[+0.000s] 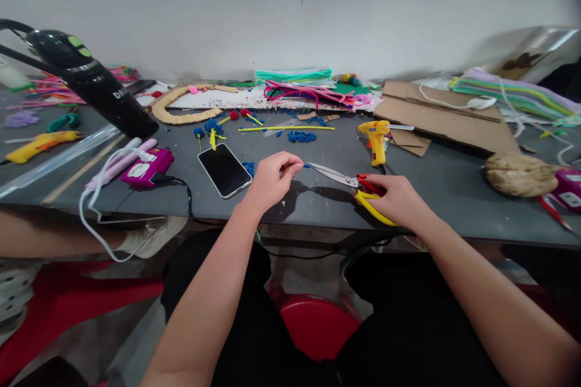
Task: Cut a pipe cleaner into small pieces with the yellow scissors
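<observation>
My left hand (275, 180) is closed in a pinch, with a short blue fuzzy stem (306, 166) poking out past its fingertips. My right hand (402, 198) grips scissors (333, 176) with red and yellow handles; their blade tips point left, close to the blue stem. Behind the hands lie a pile of cut blue fuzzy pieces (302, 136) and a long yellow pipe cleaner (285, 128). Blue fuzzy flowers (213, 128) on yellow stems sit behind a phone (224, 170), left of my left hand.
A yellow glue gun (376, 139) stands behind the scissors, near cardboard sheets (445, 118). To the left are a purple power socket (147, 168) with cables and a tall black appliance (106, 97). A walnut-like lump (520, 174) is far right. Another person's leg (59, 234) shows at left.
</observation>
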Demonstrator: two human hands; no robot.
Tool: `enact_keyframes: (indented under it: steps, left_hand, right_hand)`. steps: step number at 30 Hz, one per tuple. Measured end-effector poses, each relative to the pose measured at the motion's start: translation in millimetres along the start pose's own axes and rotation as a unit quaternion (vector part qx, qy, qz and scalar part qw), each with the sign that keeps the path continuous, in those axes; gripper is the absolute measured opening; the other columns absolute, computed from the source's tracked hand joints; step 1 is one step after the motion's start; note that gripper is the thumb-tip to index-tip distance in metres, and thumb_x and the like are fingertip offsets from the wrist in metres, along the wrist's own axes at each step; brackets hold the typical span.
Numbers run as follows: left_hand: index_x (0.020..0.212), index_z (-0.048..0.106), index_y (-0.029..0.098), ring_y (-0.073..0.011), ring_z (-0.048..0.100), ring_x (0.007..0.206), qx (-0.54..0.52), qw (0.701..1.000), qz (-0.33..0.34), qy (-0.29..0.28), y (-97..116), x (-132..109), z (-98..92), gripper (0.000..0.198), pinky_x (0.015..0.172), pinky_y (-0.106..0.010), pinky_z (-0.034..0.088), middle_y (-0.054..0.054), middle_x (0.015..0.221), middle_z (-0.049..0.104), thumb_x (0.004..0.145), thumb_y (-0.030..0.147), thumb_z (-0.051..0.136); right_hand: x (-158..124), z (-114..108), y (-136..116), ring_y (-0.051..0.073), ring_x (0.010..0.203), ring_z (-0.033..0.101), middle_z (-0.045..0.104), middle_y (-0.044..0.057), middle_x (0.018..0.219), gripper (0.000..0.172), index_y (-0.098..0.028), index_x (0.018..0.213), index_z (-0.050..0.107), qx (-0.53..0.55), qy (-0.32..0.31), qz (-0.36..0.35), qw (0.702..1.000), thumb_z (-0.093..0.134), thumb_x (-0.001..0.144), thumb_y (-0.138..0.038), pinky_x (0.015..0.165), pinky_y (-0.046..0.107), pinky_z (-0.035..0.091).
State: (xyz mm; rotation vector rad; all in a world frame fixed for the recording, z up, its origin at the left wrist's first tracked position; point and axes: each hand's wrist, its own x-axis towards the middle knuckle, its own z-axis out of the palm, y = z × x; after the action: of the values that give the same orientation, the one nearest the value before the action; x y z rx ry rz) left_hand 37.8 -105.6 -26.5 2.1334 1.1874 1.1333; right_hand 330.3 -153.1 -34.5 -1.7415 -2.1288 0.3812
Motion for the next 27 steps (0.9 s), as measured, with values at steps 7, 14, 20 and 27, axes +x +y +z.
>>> enact_keyframes:
  steps: [7,14,20,27]
  left_hand:
    - [0.091,0.068,0.018,-0.0129,0.058,0.069,-0.002,1.000,-0.005,0.002,-0.2,0.0,0.9,0.013,0.064,-0.026,0.045,-0.004,0.082,0.069,0.092,0.025,0.058]
    - [0.091,0.068,0.018,-0.0131,0.058,0.069,-0.007,1.000,-0.007,0.006,-0.2,-0.2,2.1,0.013,0.064,-0.027,0.045,-0.004,0.082,0.068,0.092,0.026,0.058]
    - [0.091,0.068,0.018,-0.0127,0.058,0.068,-0.015,1.000,0.000,0.016,-1.6,0.1,3.8,0.013,0.063,-0.026,0.044,-0.004,0.081,0.068,0.092,0.027,0.059]
    - [0.090,0.068,0.018,-0.0127,0.058,0.066,-0.028,0.999,0.005,0.025,-4.1,0.3,5.3,0.013,0.061,-0.026,0.045,-0.004,0.080,0.069,0.091,0.027,0.059]
  right_hand:
    - [0.0,-1.9,-2.0,0.017,0.062,0.050,0.063,0.002,0.067,0.025,-0.020,0.083,0.070,-0.001,-0.008,0.007,1.000,0.063,0.076,-0.044,0.059,0.029,0.037]
    - [0.8,-3.0,-2.8,0.016,0.062,0.049,0.064,0.002,0.067,0.025,-0.020,0.082,0.070,-0.011,-0.009,0.006,1.000,0.062,0.076,-0.043,0.058,0.028,0.036]
    - [2.3,-2.3,-3.0,0.016,0.062,0.051,0.064,0.002,0.068,0.023,-0.019,0.085,0.072,-0.009,-0.007,0.008,1.000,0.062,0.073,-0.036,0.058,0.028,0.036]
    - [2.7,-0.9,-0.1,0.016,0.062,0.048,0.060,0.001,0.064,0.019,-0.020,0.080,0.069,-0.008,0.000,0.016,1.000,0.063,0.073,-0.036,0.057,0.028,0.034]
